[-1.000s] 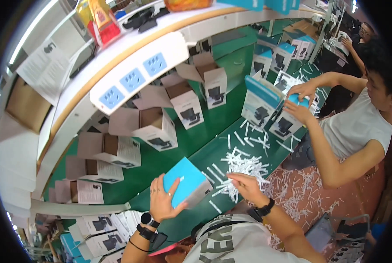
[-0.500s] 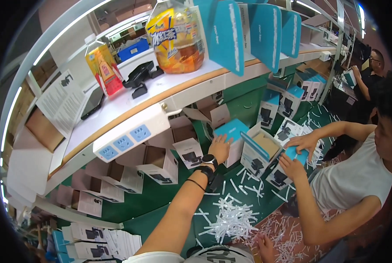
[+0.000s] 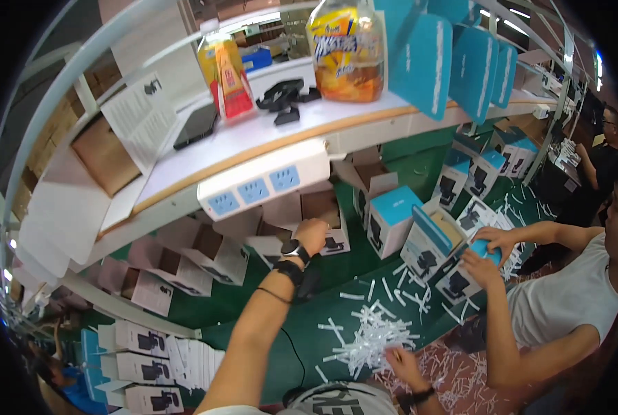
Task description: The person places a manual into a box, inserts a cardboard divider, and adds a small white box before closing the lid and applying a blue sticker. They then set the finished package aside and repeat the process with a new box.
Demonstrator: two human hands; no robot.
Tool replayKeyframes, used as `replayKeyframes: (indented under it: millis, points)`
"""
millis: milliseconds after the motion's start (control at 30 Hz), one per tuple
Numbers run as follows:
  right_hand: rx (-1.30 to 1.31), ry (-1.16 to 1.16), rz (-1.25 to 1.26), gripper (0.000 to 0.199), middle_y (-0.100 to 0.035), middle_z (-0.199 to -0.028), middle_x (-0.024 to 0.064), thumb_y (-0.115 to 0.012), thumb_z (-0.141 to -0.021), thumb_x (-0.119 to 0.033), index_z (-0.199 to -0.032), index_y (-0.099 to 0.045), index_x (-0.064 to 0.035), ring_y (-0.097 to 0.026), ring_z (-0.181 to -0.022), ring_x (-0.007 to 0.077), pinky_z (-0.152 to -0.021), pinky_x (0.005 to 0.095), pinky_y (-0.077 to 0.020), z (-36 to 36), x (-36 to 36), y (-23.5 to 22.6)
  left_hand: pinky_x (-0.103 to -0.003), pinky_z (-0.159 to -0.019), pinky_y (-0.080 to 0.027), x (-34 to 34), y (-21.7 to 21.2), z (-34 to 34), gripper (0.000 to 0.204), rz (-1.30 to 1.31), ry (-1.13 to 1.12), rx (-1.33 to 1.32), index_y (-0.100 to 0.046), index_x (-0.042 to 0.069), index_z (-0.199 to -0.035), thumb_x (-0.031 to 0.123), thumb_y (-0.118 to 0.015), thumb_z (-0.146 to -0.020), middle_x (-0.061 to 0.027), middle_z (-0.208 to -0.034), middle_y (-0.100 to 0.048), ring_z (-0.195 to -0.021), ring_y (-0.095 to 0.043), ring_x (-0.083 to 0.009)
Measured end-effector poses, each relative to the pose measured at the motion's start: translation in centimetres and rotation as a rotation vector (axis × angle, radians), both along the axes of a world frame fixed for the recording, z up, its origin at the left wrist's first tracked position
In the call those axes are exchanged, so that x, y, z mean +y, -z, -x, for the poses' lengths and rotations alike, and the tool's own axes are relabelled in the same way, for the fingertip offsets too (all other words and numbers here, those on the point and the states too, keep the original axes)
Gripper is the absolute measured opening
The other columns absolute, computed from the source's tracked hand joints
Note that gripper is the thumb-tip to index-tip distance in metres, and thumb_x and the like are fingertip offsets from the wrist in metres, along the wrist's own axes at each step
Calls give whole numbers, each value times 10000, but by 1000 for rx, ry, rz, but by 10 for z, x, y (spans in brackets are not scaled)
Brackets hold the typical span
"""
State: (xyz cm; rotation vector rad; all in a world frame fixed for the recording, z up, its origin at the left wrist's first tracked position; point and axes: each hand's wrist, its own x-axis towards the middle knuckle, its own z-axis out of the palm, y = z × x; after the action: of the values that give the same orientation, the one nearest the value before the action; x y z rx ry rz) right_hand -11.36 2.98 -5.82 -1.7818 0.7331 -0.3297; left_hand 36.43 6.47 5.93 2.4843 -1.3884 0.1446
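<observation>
My left hand [image 3: 314, 236], with a watch at the wrist, is at the near edge of an open white cardboard box [image 3: 335, 238]. Its fingers bend out of sight against the box, so their grip does not show. Low in the view, my right hand [image 3: 403, 364] reaches to the edge of a pile of white shredded paper strips [image 3: 370, 340]. Its fingers are partly bent and too unclear to tell whether they pinch any strips. A closed white box with a teal top [image 3: 392, 220] stands to the right of my left hand.
A shelf [image 3: 246, 147] holding bottles and a phone overhangs the box row, with a white power strip [image 3: 264, 181] along its front. At right, a co-worker's hands [image 3: 492, 252] work on a teal-topped box. Flat-packed boxes [image 3: 143, 370] are stacked lower left.
My left hand has left the teal-topped box and moved left to the open box. My right hand has come forward to the paper strips. The view has turned left.
</observation>
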Motion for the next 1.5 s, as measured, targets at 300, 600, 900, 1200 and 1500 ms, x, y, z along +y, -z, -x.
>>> replayKeyframes:
  millis: [300, 600, 900, 1200, 1500]
  points:
    - [-259, 240, 75, 657, -562, -1310, 95, -874, -814, -167, -1385, -578, -29, -568, -1122, 162, -864, 271, -485, -125, 19, -47, -575, -1141, -385, 203, -45, 168, 512, 415, 239, 50, -685, 110, -1277, 2, -709, -777, -119, -1253, -684, -1205, -622, -299]
    - [14, 179, 111, 389, -614, -1074, 6, -742, -902, -90, -1258, -602, -17, -553, -835, 66, -719, 214, -451, -147, 80, -95, -499, -1195, -366, 295, 47, 207, 842, 646, -95, 1324, -412, 0, -1541, 251, -828, -854, -261, -1493, -506, -1425, -470, -392]
    - [-36, 423, -238, 332, -593, -938, -26, -715, -972, -182, -1251, -606, -38, -494, -725, 10, -563, 197, -361, -127, 95, -63, -442, -1211, -346, 293, 26, 217, 945, 668, 41, 787, -290, -38, -1605, 260, -813, -875, -293, -1604, -385, -1486, -405, -393]
    - [-92, 57, -92, 379, -610, -1099, 29, -666, -1017, -223, -1314, -575, -6, -536, -885, 95, -728, 245, -415, -140, 87, 11, -381, -770, -594, 443, 118, 87, 205, 830, -715, 630, -791, 56, -1013, 137, -623, -929, -135, -931, -790, -829, -758, -257]
    - [93, 14, -278, 429, -640, -1210, 64, -663, -1018, -188, -1373, -566, 33, -577, -1007, 124, -890, 272, -474, -150, 96, -28, -504, -880, -583, 635, 216, 66, 350, -446, -1312, 116, -747, -2, -1057, 302, -650, -912, -246, -1167, -681, -913, -706, -441]
